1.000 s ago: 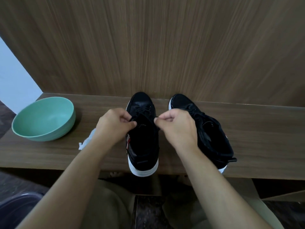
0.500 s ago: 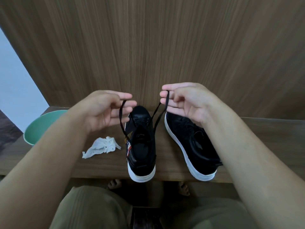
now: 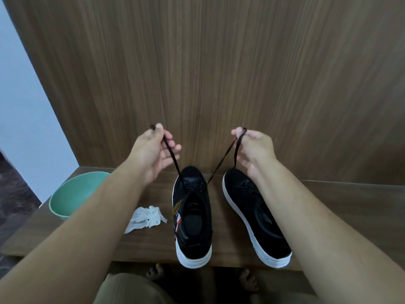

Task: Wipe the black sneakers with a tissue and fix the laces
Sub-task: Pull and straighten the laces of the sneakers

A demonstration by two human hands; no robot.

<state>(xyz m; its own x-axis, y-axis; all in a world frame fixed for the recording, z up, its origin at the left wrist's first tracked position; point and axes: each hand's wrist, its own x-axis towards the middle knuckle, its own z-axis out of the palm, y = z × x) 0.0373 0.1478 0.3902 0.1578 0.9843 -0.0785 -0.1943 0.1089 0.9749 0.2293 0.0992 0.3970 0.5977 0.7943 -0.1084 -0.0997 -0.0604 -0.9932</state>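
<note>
Two black sneakers with white soles stand side by side on a wooden bench, toes toward the wall. The left sneaker (image 3: 194,218) has both black lace ends pulled up and apart. My left hand (image 3: 153,151) pinches the left lace end (image 3: 172,155) above and left of the toe. My right hand (image 3: 254,150) pinches the right lace end (image 3: 223,160) above the gap between the shoes. My right forearm crosses part of the right sneaker (image 3: 252,213). A crumpled white tissue (image 3: 145,218) lies on the bench left of the left sneaker.
A teal bowl (image 3: 74,195) sits at the bench's left end, partly behind my left forearm. A wood panel wall (image 3: 219,73) rises directly behind the bench (image 3: 350,216). My bare toes show under the bench's front edge.
My hands left the shoe's tongue and lifted both lace ends up, then spread them further apart. The camera view tilted upward.
</note>
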